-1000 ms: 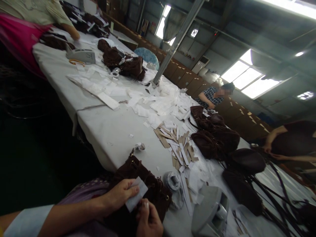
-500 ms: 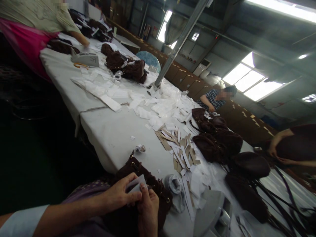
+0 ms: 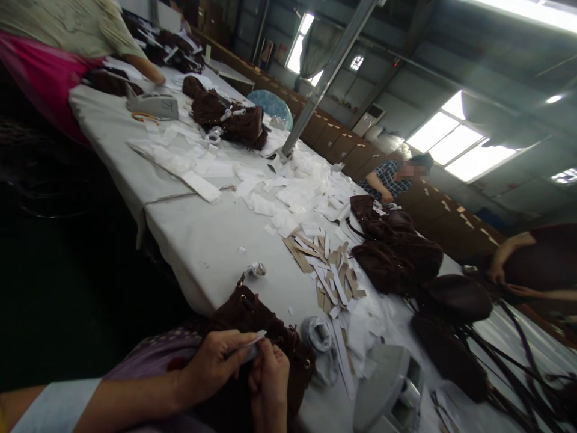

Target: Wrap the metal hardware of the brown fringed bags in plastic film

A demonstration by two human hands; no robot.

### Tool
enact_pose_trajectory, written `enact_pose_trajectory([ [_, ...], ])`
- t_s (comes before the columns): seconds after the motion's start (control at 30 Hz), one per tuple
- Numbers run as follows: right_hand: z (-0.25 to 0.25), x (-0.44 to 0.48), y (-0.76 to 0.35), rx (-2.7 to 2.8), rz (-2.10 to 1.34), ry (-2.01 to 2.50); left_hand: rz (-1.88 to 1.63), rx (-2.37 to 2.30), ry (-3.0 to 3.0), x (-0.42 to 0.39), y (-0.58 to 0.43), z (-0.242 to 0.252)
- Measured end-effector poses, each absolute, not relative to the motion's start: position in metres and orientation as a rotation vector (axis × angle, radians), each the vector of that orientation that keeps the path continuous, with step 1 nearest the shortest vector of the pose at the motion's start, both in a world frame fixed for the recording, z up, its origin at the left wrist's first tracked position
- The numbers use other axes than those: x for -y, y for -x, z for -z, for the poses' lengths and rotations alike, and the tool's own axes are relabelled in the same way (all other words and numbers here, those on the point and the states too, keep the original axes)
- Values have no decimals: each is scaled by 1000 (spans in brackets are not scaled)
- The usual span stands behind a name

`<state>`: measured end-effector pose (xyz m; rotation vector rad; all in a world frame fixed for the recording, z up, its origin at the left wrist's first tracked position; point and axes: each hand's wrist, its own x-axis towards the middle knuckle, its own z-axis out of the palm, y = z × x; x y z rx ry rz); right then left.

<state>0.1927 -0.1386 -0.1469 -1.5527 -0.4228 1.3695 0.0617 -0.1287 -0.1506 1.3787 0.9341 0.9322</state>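
Note:
A dark brown handbag (image 3: pixel 238 308) with metal rings lies at the near table edge, against my lap. Over it, my left hand (image 3: pixel 219 361) pinches a small folded whitish sheet (image 3: pixel 252 349), thumb below and fingers above. My right hand (image 3: pixel 270 373) is closed, its fingertips pressed together at the sheet's far end. Whether the sheet is paper or thin foam I cannot tell. A strap end wrapped in clear white material (image 3: pixel 255 270) sticks out at the bag's far corner. The bag's lower part is hidden behind my hands and in shadow.
A roll of whitish material (image 3: pixel 319 337) and a grey tape dispenser (image 3: pixel 387 391) stand to the right, scissors (image 3: pixel 439 409) beside it. Card strips (image 3: pixel 331 270) and white scraps (image 3: pixel 288 198) litter the table. Brown bags (image 3: pixel 396 252) pile up right. Co-workers stand around the table.
The sheet has turned from broad side to nearly edge-on between my hands. My left hand has dropped slightly and shifted left; my right fingers have curled tighter.

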Motion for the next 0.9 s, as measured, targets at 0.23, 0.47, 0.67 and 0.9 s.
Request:
enact_pose_trajectory([
  [0.23, 142, 142, -197, 370, -1485, 1487, -818, -814, -1836, 119, -46, 156],
  [0.47, 145, 146, -197, 487, -1428, 1451, -772, -851, -1766, 120, -48, 153],
  [0.67, 149, 149, -201, 632, -1386, 1516, -670, -890, -1008, 123, -55, 137],
  [0.9, 150, 152, -206, 734, -1348, 1581, -437, -912, -976, 120, -66, 141],
])
